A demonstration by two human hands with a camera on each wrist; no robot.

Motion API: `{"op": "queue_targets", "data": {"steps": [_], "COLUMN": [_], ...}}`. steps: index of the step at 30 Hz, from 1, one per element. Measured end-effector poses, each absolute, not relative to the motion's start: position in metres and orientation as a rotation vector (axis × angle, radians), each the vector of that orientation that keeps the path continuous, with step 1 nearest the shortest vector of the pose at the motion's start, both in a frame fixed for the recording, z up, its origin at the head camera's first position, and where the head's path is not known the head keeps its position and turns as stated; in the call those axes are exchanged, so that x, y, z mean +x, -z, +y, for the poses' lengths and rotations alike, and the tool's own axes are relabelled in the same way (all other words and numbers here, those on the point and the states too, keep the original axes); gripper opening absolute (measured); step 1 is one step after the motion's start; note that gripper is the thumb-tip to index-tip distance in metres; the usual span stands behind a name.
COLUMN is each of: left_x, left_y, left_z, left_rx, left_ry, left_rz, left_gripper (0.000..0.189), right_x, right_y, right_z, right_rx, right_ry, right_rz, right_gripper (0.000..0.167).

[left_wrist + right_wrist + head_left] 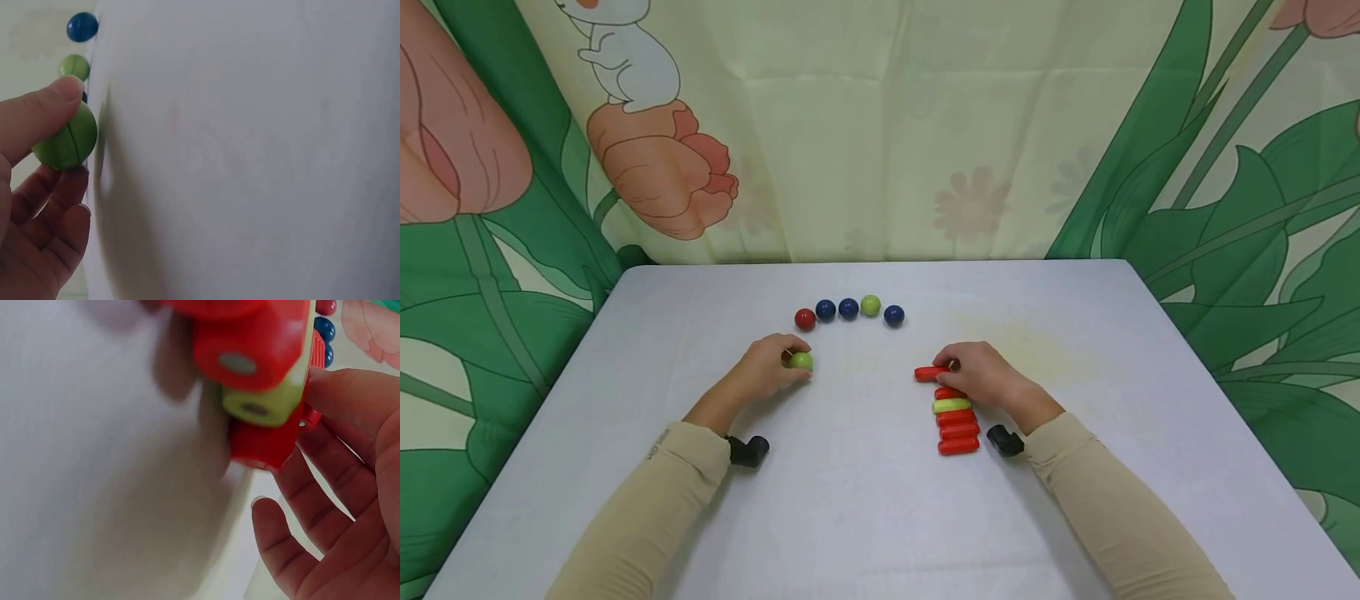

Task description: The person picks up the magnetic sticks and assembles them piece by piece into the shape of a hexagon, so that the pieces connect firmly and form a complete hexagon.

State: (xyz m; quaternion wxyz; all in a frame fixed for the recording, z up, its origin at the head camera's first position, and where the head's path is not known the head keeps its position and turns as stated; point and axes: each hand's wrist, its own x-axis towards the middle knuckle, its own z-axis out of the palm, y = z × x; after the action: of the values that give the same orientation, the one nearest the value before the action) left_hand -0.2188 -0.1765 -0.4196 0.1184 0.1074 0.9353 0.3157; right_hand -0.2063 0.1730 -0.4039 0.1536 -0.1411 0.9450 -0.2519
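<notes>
My left hand pinches a green ball between thumb and fingers at mid-table. In the left wrist view the same green ball shows a dark seam. On the other side, my right hand holds a short red plastic stick by its right end, lying crosswise at the far end of a column of sticks. That column has several red sticks and one yellow-green stick side by side. In the right wrist view, the near sticks partly cover the held red stick.
Behind the hands, a red ball, a green ball and several blue balls form a loose row on the white table. Black wrist cameras sit on both wrists. A printed curtain hangs behind the table.
</notes>
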Motion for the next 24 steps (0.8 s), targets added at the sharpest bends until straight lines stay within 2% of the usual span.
{"op": "queue_targets", "data": {"steps": [24], "left_x": [-0.207], "left_y": [0.413], "left_z": [-0.135], "left_rx": [0.419], "left_ry": [-0.856], "left_rz": [2.673], "left_gripper": [0.042], "right_x": [-0.205], "right_y": [0.387], "right_z": [0.149], "right_rx": [-0.534], "right_ry": [0.734], "right_rz": [2.697], "right_gripper": [0.022]}}
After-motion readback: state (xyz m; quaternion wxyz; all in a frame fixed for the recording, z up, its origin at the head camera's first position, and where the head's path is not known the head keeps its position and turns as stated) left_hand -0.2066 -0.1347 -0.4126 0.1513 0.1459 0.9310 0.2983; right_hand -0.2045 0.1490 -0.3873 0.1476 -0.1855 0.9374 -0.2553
